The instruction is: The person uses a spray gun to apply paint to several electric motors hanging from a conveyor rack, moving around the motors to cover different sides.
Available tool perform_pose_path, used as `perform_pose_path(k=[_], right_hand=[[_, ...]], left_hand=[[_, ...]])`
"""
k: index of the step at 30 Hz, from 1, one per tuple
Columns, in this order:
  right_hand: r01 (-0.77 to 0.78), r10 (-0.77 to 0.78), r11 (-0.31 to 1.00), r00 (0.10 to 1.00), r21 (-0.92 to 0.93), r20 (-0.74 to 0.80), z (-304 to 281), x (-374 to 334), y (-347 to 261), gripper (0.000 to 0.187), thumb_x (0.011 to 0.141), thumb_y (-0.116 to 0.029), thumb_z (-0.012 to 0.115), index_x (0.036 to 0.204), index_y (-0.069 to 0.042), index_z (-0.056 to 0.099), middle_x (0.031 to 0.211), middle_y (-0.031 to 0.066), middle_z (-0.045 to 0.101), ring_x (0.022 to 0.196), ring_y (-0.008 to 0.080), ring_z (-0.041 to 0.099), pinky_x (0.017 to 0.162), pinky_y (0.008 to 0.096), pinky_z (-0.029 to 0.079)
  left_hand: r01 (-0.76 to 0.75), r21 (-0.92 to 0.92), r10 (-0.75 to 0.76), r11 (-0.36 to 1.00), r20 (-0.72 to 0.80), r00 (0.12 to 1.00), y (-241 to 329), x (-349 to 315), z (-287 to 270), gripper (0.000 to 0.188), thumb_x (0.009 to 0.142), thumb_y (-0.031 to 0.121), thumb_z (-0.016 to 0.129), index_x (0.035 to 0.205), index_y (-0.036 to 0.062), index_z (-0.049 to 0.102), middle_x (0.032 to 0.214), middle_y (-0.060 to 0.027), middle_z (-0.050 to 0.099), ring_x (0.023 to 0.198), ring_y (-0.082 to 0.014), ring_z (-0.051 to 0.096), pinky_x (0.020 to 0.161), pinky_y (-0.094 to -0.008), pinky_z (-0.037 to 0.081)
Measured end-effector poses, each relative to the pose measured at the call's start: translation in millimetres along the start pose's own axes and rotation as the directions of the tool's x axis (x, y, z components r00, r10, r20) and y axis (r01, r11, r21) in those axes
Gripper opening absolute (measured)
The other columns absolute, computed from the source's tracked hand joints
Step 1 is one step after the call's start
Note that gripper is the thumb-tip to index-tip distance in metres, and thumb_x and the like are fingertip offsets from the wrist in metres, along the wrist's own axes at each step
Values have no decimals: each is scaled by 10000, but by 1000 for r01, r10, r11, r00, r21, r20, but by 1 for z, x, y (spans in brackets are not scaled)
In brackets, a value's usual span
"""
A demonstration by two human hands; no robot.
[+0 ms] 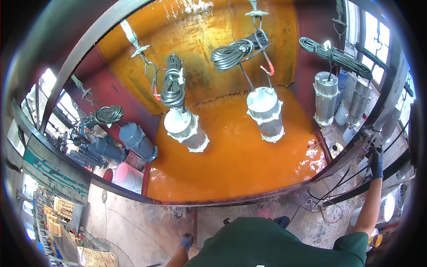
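At the right, my right arm stretches out, and my right hand (376, 158), in a dark blue-grey glove, is closed at a metal fitting (368, 135) on the frame's edge. What the fingers grip there is too small to make out. My left hand (186, 240), also gloved, hangs low beside my body over the floor, its fingers too indistinct to read. Ahead, two silver pump-like cylinders, a left one (187, 130) and a right one (265, 113), hang from hooks over an orange-coated basin (231, 160). Coiled black cables (240, 52) are tied above them.
More cylinders hang on both sides, grey-blue ones (137, 140) left and silver ones (326, 98) right. A curved metal frame (71, 58) surrounds the basin. Dark hoses (331, 191) trail on the right floor. A pink-white bucket (128, 175) and a wire fan guard (100, 253) are left.
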State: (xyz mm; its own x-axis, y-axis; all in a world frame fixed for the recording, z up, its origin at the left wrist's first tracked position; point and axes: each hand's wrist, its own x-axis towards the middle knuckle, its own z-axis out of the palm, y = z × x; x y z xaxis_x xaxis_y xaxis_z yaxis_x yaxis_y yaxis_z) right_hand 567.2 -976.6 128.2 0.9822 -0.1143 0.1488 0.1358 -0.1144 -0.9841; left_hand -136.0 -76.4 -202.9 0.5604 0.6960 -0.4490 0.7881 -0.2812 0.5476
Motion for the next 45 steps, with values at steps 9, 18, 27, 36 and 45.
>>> perform_pose_path(k=[9,18,27,36,45], right_hand=[[91,-86,994,991,53,-98,35,-108,-27,419,1070,-298,604,1412,-58,622,1036,-11,710,774,40,562,656,219,435],[-173,147,979,966,111,211,366,-325,-30,297,1029,-232,683,1294,-99,679,1105,21,718,878,138,678,713,309,558],[-84,107,992,949,-90,297,574,-418,-39,226,933,-233,775,1059,-63,697,928,104,745,858,196,718,784,351,563],[-85,122,990,917,-113,380,628,-420,-71,204,926,-239,767,1031,-81,694,889,133,752,833,303,737,760,402,565],[-131,160,986,926,-107,343,617,-388,-84,193,933,-251,753,995,-83,680,881,146,738,818,342,737,746,442,558]], left_hand=[[-683,-59,577,728,-485,657,336,89,-118,596,931,50,628,1516,26,517,1572,-227,495,1432,-386,482,1208,-463,373],[-709,657,949,258,-310,58,566,103,-224,649,818,182,759,1436,71,592,1472,-142,566,1407,-401,468,1149,-576,364],[-709,705,988,29,-128,-87,549,132,-244,496,886,219,699,1346,48,629,1478,-170,556,1392,-428,466,1113,-609,390],[-801,597,990,45,-136,-46,526,171,-297,563,872,111,686,1420,31,582,1381,-200,599,1288,-444,532,1109,-551,428],[-887,456,958,-80,-211,-195,561,68,-310,470,1017,206,647,1447,26,591,1481,-220,549,1358,-415,524,1146,-518,396]])
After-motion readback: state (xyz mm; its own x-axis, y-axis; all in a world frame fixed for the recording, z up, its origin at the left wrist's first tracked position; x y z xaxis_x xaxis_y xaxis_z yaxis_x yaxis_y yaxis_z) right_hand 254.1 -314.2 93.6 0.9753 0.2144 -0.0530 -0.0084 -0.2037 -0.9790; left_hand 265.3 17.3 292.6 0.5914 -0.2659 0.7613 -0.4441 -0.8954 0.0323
